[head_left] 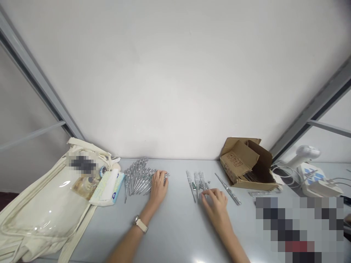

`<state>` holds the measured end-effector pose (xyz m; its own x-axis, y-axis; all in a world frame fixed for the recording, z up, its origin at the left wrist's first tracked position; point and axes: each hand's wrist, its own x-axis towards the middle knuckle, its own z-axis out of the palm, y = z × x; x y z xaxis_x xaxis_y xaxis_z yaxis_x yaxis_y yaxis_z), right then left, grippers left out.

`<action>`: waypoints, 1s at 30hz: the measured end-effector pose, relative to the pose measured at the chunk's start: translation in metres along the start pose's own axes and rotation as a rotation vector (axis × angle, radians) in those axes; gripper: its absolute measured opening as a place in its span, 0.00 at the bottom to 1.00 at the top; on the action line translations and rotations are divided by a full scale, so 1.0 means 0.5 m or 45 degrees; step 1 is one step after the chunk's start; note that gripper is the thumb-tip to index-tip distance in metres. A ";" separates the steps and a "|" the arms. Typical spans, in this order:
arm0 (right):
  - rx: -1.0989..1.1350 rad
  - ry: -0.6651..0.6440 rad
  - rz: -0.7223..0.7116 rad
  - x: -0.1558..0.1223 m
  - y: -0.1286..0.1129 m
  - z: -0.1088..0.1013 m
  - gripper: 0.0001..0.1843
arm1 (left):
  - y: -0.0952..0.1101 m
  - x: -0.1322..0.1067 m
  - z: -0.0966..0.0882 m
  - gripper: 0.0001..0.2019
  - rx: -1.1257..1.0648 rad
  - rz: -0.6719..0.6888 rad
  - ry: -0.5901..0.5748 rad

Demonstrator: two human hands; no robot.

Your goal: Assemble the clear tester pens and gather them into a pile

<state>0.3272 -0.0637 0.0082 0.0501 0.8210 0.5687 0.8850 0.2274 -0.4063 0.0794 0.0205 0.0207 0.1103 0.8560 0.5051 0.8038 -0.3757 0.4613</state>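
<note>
My left hand (159, 186) is closed over the right end of a fanned pile of small screwdrivers (135, 177) with clear handles and thin metal shafts. One clear handle (167, 176) pokes out beside its fingertips. To the right, my right hand (217, 203) has thumb and fingertips drawn together at a small group of clear-handled screwdrivers (196, 180), some with green parts. What lies between those fingertips is hidden. A single screwdriver (228, 189) lies slanted just right of this hand, and a tiny metallic piece (209, 182) sits above it.
An open cardboard box (241, 160) with thin dark rods inside stands at the back right. Beyond it are a white handheld device (303, 155), cables and a power strip (312, 175). On the left are a tissue pack (108, 188) and a cream bag (49, 204). A wall rises behind the grey table (175, 226).
</note>
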 end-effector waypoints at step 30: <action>-0.079 0.036 -0.086 0.123 -0.018 0.098 0.12 | 0.048 -0.015 -0.024 0.11 -0.009 0.286 -0.485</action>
<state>0.2995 0.0105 0.0119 0.0017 0.7896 0.6136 0.9138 0.2479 -0.3216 0.0907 0.0006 0.0366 0.4908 0.8219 0.2891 0.7313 -0.5689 0.3761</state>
